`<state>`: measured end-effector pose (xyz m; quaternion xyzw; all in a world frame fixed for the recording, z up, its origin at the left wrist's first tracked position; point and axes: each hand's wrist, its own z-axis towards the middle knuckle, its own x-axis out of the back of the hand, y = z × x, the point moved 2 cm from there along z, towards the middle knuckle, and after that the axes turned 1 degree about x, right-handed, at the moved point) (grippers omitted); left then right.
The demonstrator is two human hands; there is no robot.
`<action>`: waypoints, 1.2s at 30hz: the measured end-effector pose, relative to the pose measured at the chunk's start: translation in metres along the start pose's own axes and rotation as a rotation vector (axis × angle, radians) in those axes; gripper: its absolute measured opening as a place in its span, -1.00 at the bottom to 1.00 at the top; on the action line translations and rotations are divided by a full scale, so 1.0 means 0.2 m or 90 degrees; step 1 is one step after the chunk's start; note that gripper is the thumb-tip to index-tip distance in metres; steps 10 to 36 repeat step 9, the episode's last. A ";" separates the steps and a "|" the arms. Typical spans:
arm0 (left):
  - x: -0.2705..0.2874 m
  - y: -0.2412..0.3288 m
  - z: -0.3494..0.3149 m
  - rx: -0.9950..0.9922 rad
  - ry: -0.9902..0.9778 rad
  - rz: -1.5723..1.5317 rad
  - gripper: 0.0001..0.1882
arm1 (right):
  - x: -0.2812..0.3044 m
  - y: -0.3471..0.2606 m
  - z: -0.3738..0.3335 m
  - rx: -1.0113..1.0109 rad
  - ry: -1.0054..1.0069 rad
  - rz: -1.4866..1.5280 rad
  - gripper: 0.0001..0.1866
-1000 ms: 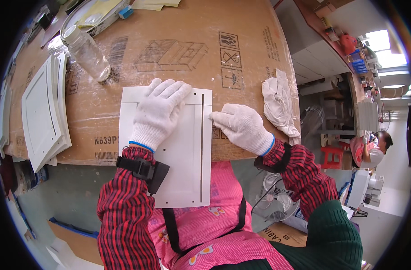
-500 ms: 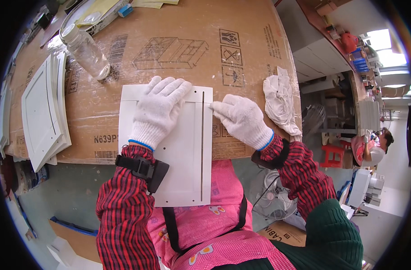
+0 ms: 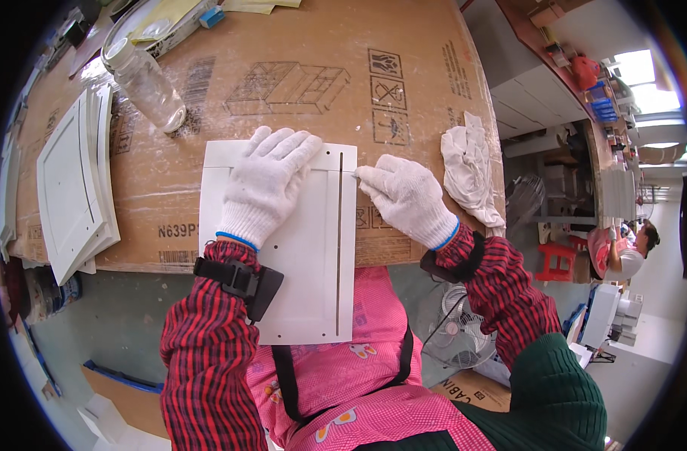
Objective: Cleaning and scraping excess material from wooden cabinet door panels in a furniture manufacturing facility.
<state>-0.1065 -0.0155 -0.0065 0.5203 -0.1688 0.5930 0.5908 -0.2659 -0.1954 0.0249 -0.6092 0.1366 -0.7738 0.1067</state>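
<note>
A white panel (image 3: 302, 289) with a long dark groove near its right side and several small holes lies across the table's near edge, its lower part jutting out over my lap. My left hand (image 3: 269, 184), in a white knitted glove, rests flat on the panel's upper left with fingers stretched out. At the panel's right edge, near the upper corner, my gloved right hand (image 3: 403, 197) has thumb and fingers pinched together. What sits between those fingertips, if anything, is too small to make out.
Cardboard covers the table (image 3: 298, 113). A stack of white panels (image 3: 72, 188) lies left, near a clear bottle (image 3: 148, 90). A crumpled white cloth (image 3: 467, 173) is at the right edge. Below stands a fan (image 3: 460, 327); another person (image 3: 629, 255) sits far right beside a red stool (image 3: 555, 261).
My right hand's fingers have drawn in slightly at the panel's right edge, shifting a little. My left hand and the panel stay nearly in place.
</note>
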 end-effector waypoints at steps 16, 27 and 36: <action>0.00 0.00 0.00 -0.003 -0.001 -0.002 -0.64 | 0.00 0.00 0.00 0.002 -0.021 -0.024 -0.78; 0.00 0.00 0.00 -0.003 -0.001 -0.002 -0.64 | 0.00 0.00 0.00 0.002 -0.021 -0.024 -0.78; 0.00 0.00 0.00 -0.003 -0.001 -0.002 -0.64 | 0.00 0.00 0.00 0.002 -0.021 -0.024 -0.78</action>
